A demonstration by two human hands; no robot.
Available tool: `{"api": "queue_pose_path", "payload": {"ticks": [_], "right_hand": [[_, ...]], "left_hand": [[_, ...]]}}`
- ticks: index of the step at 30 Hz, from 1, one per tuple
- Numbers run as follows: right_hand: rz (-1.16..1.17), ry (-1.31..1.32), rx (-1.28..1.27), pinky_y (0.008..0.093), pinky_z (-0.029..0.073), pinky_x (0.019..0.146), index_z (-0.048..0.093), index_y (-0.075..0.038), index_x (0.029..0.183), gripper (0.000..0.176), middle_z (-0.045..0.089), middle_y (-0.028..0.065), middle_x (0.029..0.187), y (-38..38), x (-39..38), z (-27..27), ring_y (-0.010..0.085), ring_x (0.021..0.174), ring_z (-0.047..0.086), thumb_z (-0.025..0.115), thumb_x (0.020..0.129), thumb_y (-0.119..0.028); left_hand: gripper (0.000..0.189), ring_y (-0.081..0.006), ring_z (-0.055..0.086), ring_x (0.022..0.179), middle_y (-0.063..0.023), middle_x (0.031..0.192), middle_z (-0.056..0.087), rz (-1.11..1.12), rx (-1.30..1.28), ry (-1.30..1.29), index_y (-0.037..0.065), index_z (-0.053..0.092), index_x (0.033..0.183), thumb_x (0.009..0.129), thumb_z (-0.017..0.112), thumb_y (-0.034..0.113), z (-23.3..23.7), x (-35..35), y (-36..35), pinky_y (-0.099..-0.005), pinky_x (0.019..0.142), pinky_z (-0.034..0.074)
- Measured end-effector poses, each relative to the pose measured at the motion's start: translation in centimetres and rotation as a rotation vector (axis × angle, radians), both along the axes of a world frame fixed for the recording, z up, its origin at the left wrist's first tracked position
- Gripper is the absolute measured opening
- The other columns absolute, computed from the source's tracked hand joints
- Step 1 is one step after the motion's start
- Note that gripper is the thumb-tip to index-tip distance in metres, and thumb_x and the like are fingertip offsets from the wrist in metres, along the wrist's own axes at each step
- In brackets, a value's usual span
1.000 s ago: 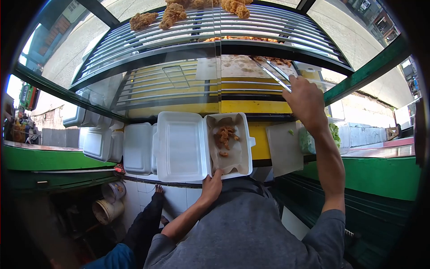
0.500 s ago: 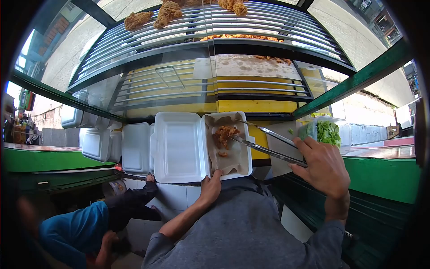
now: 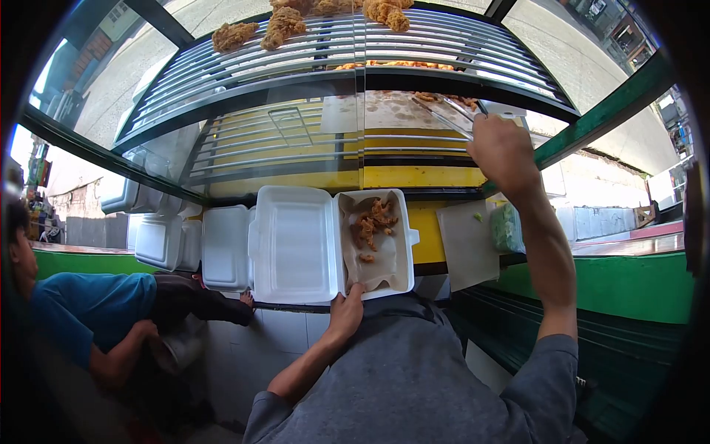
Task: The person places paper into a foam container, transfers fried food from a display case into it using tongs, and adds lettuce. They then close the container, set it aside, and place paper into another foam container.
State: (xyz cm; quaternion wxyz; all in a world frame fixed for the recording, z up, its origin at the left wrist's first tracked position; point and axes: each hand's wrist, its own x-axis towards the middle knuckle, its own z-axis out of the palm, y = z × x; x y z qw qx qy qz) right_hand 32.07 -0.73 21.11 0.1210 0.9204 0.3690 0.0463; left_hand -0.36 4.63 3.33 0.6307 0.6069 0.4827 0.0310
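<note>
A white foam takeaway box [image 3: 296, 244] lies unfolded before me. Brown paper [image 3: 392, 270] lines its right half, with small fried chicken pieces [image 3: 376, 222] on top. My left hand [image 3: 346, 311] grips the near edge of that half, thumb over the rim. Up at the display case, my right hand [image 3: 506, 152] is closed round metal tongs [image 3: 452, 122]. The tongs' tips reach fried bits [image 3: 427, 97] on a paper-covered shelf [image 3: 384, 111]; whether they pinch any, I cannot make out.
Larger fried chicken pieces [image 3: 283, 28] sit on the upper rack [image 3: 325, 55]. Closed foam boxes [image 3: 225, 248] stand at the left. A tub of greens [image 3: 506, 226] and a paper sheet [image 3: 466, 255] are at the right. Another person [image 3: 96, 311] is low on the left.
My right hand has moved the tongs up and away from the box to the shelf. More fried pieces now lie in the box. The person at left has shifted; my left hand stays put.
</note>
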Motion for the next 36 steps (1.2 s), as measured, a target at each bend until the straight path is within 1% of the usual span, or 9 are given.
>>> {"api": "queue_pose_path", "payload": {"ticks": [8,11,14,17,20,23,26,32,36], "right_hand": [[0.029,-0.087,0.02,0.041,0.055,0.078,0.067,-0.004,0.096,0.019,0.068,0.0157,0.094,0.0,1.9,-0.8,0.0318,0.089,0.068,0.064,0.083,-0.018],[0.036,-0.1,0.075,0.0407,0.055,0.076,0.066,-0.004,0.095,0.019,0.068,0.0158,0.093,-1.9,0.4,0.4,0.0317,0.087,0.068,0.064,0.084,-0.019],[0.062,-0.076,0.144,0.0394,0.056,0.073,0.067,-0.004,0.089,0.014,0.067,0.0158,0.089,-3.0,-0.3,1.1,0.0302,0.085,0.069,0.063,0.084,-0.015],[0.054,-0.051,0.097,0.0394,0.056,0.075,0.069,-0.004,0.088,0.013,0.068,0.0149,0.088,-2.0,-0.3,0.8,0.031,0.086,0.069,0.062,0.084,-0.014],[0.052,-0.069,0.101,0.0391,0.055,0.075,0.071,-0.005,0.087,0.014,0.069,0.0132,0.083,0.0,1.6,-1.9,0.0315,0.082,0.069,0.059,0.085,-0.011],[-0.021,0.054,-0.013,0.0431,0.053,0.081,0.067,-0.004,0.098,0.023,0.067,0.0168,0.096,0.9,2.3,-1.8,0.033,0.09,0.066,0.065,0.082,-0.02],[0.158,-0.143,0.202,0.0407,0.055,0.072,0.067,-0.005,0.082,0.013,0.067,0.0144,0.081,-1.8,0.8,-1.2,0.0309,0.078,0.068,0.056,0.086,-0.008],[0.003,0.325,0.13,0.0428,0.053,0.073,0.063,-0.002,0.11,0.032,0.065,0.0147,0.09,-7.1,-5.5,6.9,0.033,0.081,0.066,0.062,0.088,-0.024],[-0.015,0.237,0.104,0.0427,0.053,0.074,0.062,-0.001,0.114,0.035,0.065,0.014,0.09,-7.7,-6.4,6.7,0.0328,0.083,0.067,0.063,0.088,-0.024]], "left_hand": [[0.031,-0.0266,0.054,0.073,-0.0173,0.075,0.057,0.022,-0.02,-0.035,-0.002,0.06,0.093,0.091,0.051,0.028,-2.7,-0.8,-0.2,-0.04,0.074,0.045],[0.025,-0.0106,0.049,0.079,-0.0036,0.093,0.054,-0.082,0.015,-0.02,0.001,0.061,0.095,0.088,0.06,0.025,-3.2,-1.1,0.1,-0.0264,0.066,0.043],[0.024,-0.0112,0.049,0.08,-0.0035,0.094,0.054,0.09,-0.234,0.001,0.002,0.06,0.096,0.088,0.061,0.025,-2.1,0.1,0.4,-0.0264,0.066,0.042],[0.04,-0.0274,0.055,0.075,-0.0201,0.076,0.057,0.119,-0.119,-0.011,-0.007,0.061,0.088,0.089,0.051,0.032,-2.7,0.1,-0.1,-0.0404,0.077,0.045],[0.042,-0.0274,0.055,0.075,-0.0198,0.076,0.058,0.103,-0.096,-0.013,-0.008,0.06,0.087,0.089,0.052,0.033,-2.1,0.2,-0.1,-0.0397,0.078,0.045],[0.041,-0.0295,0.055,0.076,-0.0203,0.077,0.058,0.093,-0.138,-0.021,-0.007,0.06,0.088,0.09,0.051,0.033,-1.7,0.2,0.2,-0.04,0.079,0.045],[0.041,-0.032,0.057,0.079,-0.023,0.079,0.059,0.002,0.072,-0.026,-0.007,0.06,0.089,0.09,0.05,0.033,-2.6,-0.1,-0.2,-0.0408,0.081,0.045],[0.046,-0.0343,0.06,0.088,-0.0287,0.088,0.062,0.03,-0.024,0.032,-0.008,0.061,0.095,0.089,0.049,0.035,-0.4,0.9,-0.2,-0.0402,0.085,0.044],[0.046,-0.0358,0.06,0.088,-0.0281,0.089,0.063,0.021,-0.005,0.039,-0.008,0.061,0.096,0.089,0.049,0.035,-0.9,0.8,-0.3,-0.0403,0.084,0.045]]}}
